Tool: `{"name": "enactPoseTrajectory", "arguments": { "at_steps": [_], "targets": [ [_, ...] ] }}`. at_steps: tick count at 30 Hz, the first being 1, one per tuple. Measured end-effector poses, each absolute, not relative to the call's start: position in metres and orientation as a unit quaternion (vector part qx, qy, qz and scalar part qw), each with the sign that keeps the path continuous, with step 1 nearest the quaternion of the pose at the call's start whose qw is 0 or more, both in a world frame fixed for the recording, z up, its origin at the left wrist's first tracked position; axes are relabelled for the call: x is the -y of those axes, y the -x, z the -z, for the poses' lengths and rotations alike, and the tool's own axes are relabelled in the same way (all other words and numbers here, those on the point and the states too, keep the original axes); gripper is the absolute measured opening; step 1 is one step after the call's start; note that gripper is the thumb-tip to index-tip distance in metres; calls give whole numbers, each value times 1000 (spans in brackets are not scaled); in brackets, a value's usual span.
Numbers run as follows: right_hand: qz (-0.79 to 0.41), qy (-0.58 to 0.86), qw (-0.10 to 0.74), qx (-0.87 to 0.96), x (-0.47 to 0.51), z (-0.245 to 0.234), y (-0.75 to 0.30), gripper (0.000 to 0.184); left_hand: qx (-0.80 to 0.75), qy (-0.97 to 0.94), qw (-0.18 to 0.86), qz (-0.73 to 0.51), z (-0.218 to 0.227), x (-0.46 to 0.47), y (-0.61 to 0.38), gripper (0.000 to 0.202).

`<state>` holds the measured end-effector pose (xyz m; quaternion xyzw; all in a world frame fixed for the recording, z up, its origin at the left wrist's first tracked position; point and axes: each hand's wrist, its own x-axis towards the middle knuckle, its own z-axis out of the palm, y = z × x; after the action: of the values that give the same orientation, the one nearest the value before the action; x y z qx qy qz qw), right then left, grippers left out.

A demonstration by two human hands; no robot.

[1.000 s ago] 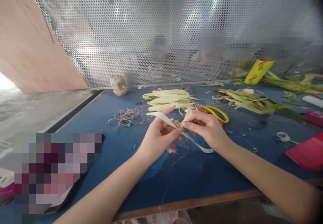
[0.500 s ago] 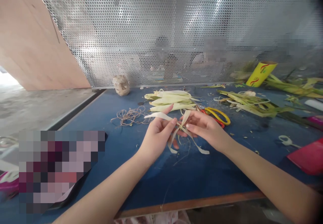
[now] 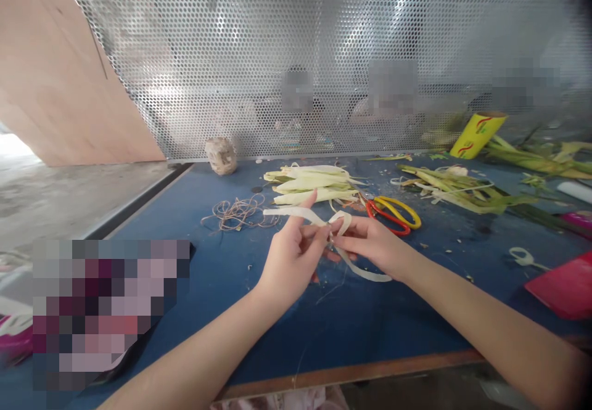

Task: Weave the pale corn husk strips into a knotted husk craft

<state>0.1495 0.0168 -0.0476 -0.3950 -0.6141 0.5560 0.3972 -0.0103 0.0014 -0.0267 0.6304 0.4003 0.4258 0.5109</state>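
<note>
My left hand (image 3: 291, 256) and my right hand (image 3: 370, 242) meet above the middle of the blue table (image 3: 361, 330). Both pinch the same pale leaf strip (image 3: 296, 213), which is folded into a small loop between the fingertips. One end of the strip juts out to the left over my left fingers, the other end trails down to the right under my right hand. Just beyond my hands lies a pile of pale leaf strips (image 3: 312, 183). Scissors with yellow and red handles (image 3: 393, 213) lie to the right of that pile, close to my right hand.
A tangle of brown twine (image 3: 235, 211) and a twine ball (image 3: 222, 155) lie at the back left. Green leaf scraps (image 3: 457, 189), a yellow tube (image 3: 476, 135) and a red object (image 3: 562, 287) are at the right. A perforated metal screen (image 3: 296, 58) closes the far edge.
My hands have drawn closer and folded the strip into a small loop. The strip's hanging ends have shifted, and the scissors' red handle now shows beside my right hand.
</note>
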Motion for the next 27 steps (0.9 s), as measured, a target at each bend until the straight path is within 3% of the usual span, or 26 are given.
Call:
{"name": "enactPoseTrajectory", "arguments": {
  "at_steps": [20,24,27],
  "targets": [
    [-497,367,411,670,-18,44,-151,15,-360,-545,586,-480,19,-1,10,84],
    [-462,377,399,696,-16,42,-151,27,-365,-513,611,-480,21,-3,8,88],
    [-418,392,386,723,-14,42,-150,26,-372,-491,629,-475,22,-4,7,87]
  ]
}}
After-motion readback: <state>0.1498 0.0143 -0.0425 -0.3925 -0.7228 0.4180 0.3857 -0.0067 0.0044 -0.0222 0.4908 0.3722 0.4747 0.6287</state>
